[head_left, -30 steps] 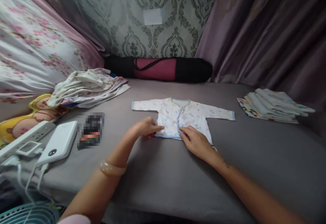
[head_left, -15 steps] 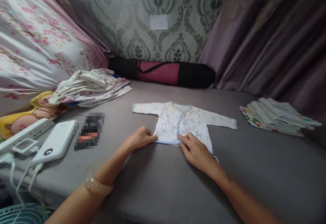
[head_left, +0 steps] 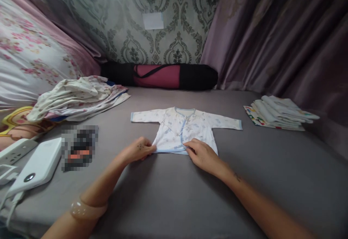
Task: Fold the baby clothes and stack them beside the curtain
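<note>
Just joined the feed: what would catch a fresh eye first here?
A small white baby shirt lies spread flat, sleeves out, in the middle of the grey bed, with the left hand and right hand on its near hem. A folded stack of cloths sits at far right; a crumpled clothes pile lies at left.

Bare forearms, pale translucent bangle (head_left: 88,209) on left wrist, small dark marks on left hand (head_left: 137,150)

baby shirt (head_left: 187,126) – white, blue trim | bedsheet (head_left: 174,195) – grey | curtain (head_left: 280,36) – mauve | wallpaper (head_left: 163,32) – damask
</note>
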`<state>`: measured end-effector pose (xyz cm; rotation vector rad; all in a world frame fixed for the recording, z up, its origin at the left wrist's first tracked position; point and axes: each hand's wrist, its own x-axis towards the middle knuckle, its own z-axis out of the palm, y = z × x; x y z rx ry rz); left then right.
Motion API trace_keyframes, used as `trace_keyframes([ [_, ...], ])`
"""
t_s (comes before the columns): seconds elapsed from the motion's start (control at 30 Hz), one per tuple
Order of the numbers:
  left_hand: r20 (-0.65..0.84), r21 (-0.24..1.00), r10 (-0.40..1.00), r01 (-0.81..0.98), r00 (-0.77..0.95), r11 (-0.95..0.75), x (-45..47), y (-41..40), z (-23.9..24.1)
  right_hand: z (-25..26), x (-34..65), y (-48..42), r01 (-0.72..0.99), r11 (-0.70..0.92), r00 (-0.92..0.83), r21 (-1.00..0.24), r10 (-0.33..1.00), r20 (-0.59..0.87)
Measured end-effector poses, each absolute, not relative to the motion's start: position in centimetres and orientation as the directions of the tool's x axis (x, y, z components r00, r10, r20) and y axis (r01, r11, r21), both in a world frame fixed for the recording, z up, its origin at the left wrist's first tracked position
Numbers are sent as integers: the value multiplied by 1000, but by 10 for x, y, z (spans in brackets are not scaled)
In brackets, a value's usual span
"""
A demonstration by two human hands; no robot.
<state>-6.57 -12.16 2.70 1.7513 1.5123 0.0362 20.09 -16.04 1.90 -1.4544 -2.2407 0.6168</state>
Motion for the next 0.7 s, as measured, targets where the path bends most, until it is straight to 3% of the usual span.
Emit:
trace_keyframes([
  [0.07, -466, 533, 838, 846, 283, 11, -66, -123, 28, 17, 204, -154, 654, 252, -295, -713, 953, 66],
  [0.17, -362, 353, 905, 931, 222, -87, -66, -127, 35, 17, 210, -146, 437, -50, -108, -898, 988, -108],
  [0.23, -207, 227, 952, 957, 226, -178, -61, -130, 42, 18, 214, -142, 296, -245, -2, -923, 966, -257],
  [0.3, -50, 225, 932, 913, 360, -340, -49, -132, 47, 20, 217, -141, 186, -361, 47, -914, 932, -359],
  [0.4, 107, 374, 771, 693, 628, -616, -18, -130, 44, 21, 218, -141, 98, -404, 63, -910, 915, -399],
  [0.47, 133, 421, 696, 595, 706, -684, 4, -128, 35, 22, 218, -141, 79, -401, 67, -913, 915, -397],
  [0.7, 128, 392, 767, 679, 628, -621, 36, -129, 3, 26, 216, -142, 160, -289, -37, -944, 954, -298],
])
